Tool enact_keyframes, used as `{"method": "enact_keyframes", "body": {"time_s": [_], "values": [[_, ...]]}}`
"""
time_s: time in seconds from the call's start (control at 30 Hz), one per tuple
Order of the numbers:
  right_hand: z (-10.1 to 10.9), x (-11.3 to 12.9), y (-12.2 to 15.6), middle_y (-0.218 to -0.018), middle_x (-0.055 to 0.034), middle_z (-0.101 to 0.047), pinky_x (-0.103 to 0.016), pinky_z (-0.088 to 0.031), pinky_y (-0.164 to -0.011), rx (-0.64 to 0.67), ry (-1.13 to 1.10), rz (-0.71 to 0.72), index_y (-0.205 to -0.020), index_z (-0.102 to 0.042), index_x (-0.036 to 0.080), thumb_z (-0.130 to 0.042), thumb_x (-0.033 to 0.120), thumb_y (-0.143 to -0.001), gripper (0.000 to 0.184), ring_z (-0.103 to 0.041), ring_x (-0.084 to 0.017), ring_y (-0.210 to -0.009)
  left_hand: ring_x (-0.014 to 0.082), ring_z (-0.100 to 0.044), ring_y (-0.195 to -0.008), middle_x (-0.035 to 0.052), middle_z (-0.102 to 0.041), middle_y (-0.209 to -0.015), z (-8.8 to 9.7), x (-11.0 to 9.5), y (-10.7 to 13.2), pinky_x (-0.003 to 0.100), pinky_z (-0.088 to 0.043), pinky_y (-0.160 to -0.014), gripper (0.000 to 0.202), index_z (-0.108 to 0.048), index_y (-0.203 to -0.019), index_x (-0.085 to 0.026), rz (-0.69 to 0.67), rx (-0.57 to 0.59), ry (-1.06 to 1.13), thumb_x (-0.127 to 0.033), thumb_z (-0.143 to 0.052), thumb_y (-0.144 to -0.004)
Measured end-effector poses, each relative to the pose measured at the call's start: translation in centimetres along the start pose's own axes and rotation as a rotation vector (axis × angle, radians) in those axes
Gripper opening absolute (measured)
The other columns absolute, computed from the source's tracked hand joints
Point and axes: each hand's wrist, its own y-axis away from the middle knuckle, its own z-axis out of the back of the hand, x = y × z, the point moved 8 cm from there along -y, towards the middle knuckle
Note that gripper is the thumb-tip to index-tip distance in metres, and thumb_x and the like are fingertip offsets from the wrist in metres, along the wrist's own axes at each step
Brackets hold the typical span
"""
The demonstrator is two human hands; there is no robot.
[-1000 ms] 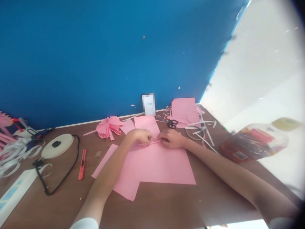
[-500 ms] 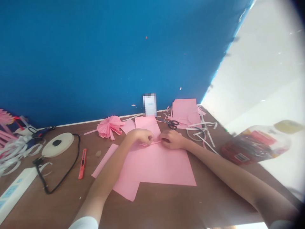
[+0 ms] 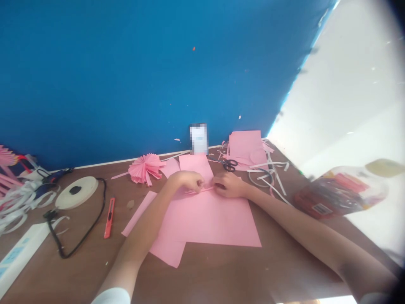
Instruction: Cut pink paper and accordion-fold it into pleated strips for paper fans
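A large pink paper sheet [image 3: 209, 219] lies on the brown table [image 3: 221, 274], over other pink pieces. My left hand [image 3: 186, 180] and my right hand [image 3: 228, 185] rest at its far edge, fingers closed, each pinching the narrow folded strip of that edge between them. The fingertips of the two hands nearly meet. A finished pink paper fan [image 3: 144, 168] lies just behind my left hand, and another pink sheet [image 3: 195, 164] sits right behind the fold.
Black scissors [image 3: 228, 164] and a pink paper stack [image 3: 245, 145] lie at the back right, with white paper strips [image 3: 268, 173]. An orange utility knife [image 3: 109, 212], white tape roll [image 3: 76, 192], black cable and power strip [image 3: 19, 251] sit left. A clear bag [image 3: 340, 190] sits right.
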Motion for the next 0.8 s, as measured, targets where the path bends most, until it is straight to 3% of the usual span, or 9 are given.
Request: {"method": "enact_keyframes", "body": {"time_s": [0.47, 0.8], "values": [[-0.1, -0.2, 0.0, -0.083, -0.0057, -0.064, -0.027, -0.034, -0.068, 0.002, 0.014, -0.013, -0.090, -0.065, 0.017, -0.049, 0.015, -0.079, 0.019, -0.055, -0.017, -0.075, 0.0120, -0.051, -0.059, -0.0018, -0.058, -0.071, 0.0, 0.0, 0.0, 0.022, -0.037, -0.052, 0.012, -0.056, -0.078, -0.018, -0.019, 0.005, 0.009, -0.024, -0.056, -0.067], [0.0, -0.8, -0.2, -0.079, -0.0036, -0.065, -0.025, -0.035, -0.067, -0.008, -0.113, -0.058, -0.083, -0.064, 0.018, -0.051, 0.013, -0.079, 0.015, -0.055, -0.016, -0.072, 0.0123, -0.055, -0.062, -0.0013, -0.059, -0.068, -0.3, 0.8, -0.2, 0.022, -0.042, -0.059, 0.011, -0.061, -0.076, -0.017, 0.009, 0.046, 0.049, -0.024, -0.063, -0.068]]}}
